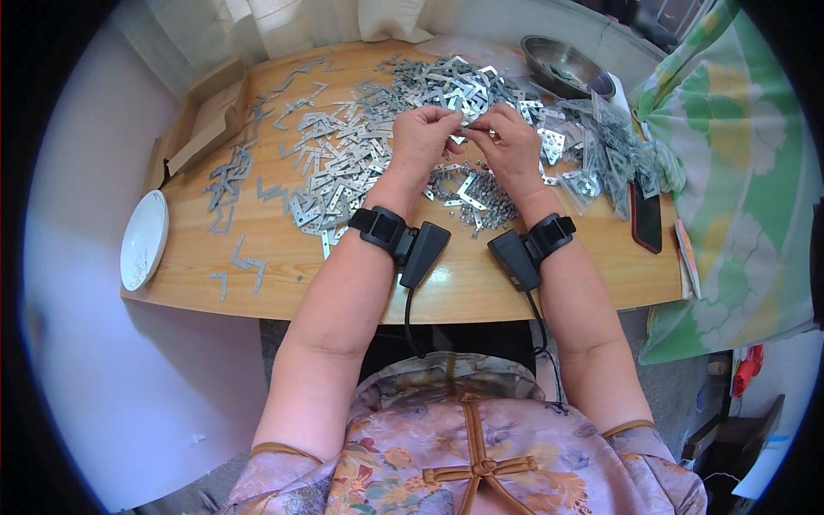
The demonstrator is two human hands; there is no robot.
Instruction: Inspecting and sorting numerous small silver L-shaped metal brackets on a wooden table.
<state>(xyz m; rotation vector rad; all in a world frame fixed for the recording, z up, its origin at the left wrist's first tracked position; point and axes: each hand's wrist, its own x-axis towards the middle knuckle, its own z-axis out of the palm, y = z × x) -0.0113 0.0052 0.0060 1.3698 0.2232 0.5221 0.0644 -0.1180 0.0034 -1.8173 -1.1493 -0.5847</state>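
Observation:
Above the far middle of the wooden table (335, 287), my left hand (422, 139) and my right hand (506, 144) meet with fingertips pinched together. Something small and thin sits between them, too small and covered to make out. Beneath and beyond them spreads a large heap of silvery L-shaped corner brackets (339, 163). Close below the hands lies a pile of small metal screws (493, 199), with a few brackets on top. Several filled clear plastic bags (614, 146) are bunched to the right of my right hand.
A steel bowl (566, 69) stands at the far right, with a dark phone (645, 219) near the right edge. On the left are an open cardboard box (206, 120), a white plate (144, 240) and scattered brackets (249, 262). A green patterned curtain (730, 172) hangs at right.

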